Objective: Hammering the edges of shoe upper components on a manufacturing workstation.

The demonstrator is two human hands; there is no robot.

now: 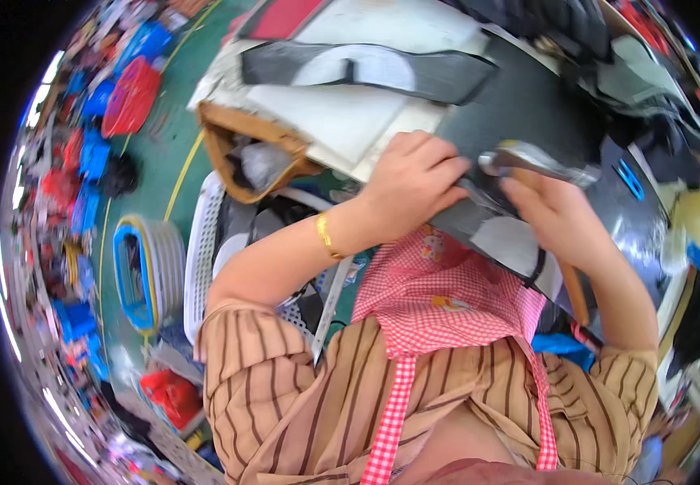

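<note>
My right hand (556, 212) is closed round the wooden handle of a hammer (574, 293), whose shiny metal head, somewhat blurred, is over the dark work surface. Below the head lies a dark grey flat piece (467, 224) with a light half-round patch, its near part hanging toward my apron. My left hand (416, 179) has its fingers bent and pinched at the far edge of this piece, close to the hammer head. Farther off, a similar dark band (447, 74) with a white half-circle rests on white sheets (325, 121).
A brown open bag or box (232, 190) hangs at the table's left corner, above a white perforated basket (204, 259) holding dark pieces. A blue clip-like tool (630, 179) lies at the right, near a yellowish container (692, 212). Dark material (568, 28) is heaped at the back.
</note>
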